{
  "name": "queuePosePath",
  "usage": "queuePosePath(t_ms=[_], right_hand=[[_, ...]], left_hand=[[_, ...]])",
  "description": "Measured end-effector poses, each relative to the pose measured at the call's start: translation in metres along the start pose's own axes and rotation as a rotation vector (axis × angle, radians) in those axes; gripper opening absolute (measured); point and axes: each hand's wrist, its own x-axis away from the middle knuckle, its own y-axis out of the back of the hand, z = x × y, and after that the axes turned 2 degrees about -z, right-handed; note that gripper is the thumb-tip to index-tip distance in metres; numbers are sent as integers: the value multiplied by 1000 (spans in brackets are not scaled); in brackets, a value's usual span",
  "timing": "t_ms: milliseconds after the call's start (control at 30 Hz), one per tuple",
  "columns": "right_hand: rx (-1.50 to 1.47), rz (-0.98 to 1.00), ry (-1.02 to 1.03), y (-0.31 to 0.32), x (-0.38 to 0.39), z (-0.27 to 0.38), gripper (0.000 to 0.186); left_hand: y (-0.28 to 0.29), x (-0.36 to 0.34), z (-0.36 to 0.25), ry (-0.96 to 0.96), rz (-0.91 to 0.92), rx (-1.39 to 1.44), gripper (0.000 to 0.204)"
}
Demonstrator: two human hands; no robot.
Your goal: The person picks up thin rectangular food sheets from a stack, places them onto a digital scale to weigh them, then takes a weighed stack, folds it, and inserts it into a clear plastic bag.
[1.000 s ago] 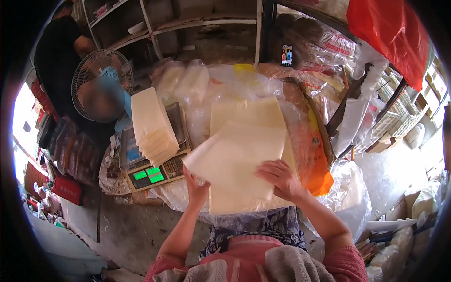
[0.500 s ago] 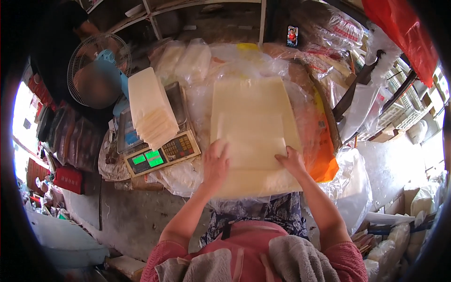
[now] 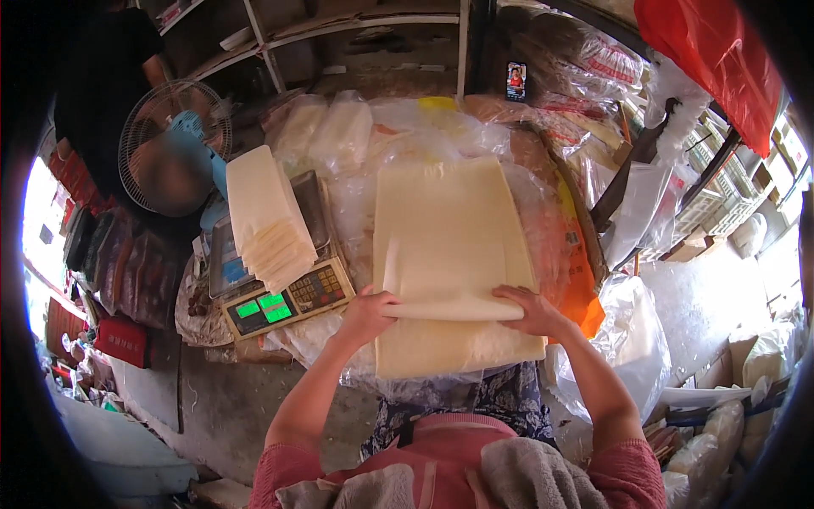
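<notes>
A stack of large cream-coloured sheets (image 3: 449, 204) lies on the plastic-covered table in front of me; their material is not certain. The near edge of the top sheet (image 3: 454, 307) is bent into a rounded fold across the stack. My left hand (image 3: 368, 314) is closed on the left end of this fold, its thumb pointing inward. At the right end my right hand (image 3: 527, 310) grips it, fingers bent over the edge. More of the cream sheets (image 3: 462, 352) show below the fold, reaching the table's near edge.
Left of the stack, a scale (image 3: 288, 297) with green displays carries a pile of folded cream sheets (image 3: 267, 216). A fan (image 3: 175, 144) stands behind it, near a person in dark clothes (image 3: 102, 85). Clear plastic bags (image 3: 339, 123) and a phone (image 3: 515, 81) are at the back.
The near edge of the top sheet, flatter before, is now lifted into a rounded fold. My left hand has turned from lying over the sheet to gripping the fold's end.
</notes>
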Motion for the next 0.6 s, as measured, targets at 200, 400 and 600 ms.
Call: queuePosePath(t_ms=[200,400,600], right_hand=[[-175,-339,-469,-10,-34,-1,41],[215,-417,-460,-15,-68,6,56],[588,-313,-69,-48,-68,-8,58]], left_hand=[[-2,-53,-23,754,-317,422,57],[-49,-66,-13,342,-242,-208,63],[-60,-68,-15,325,-271,-205,64]])
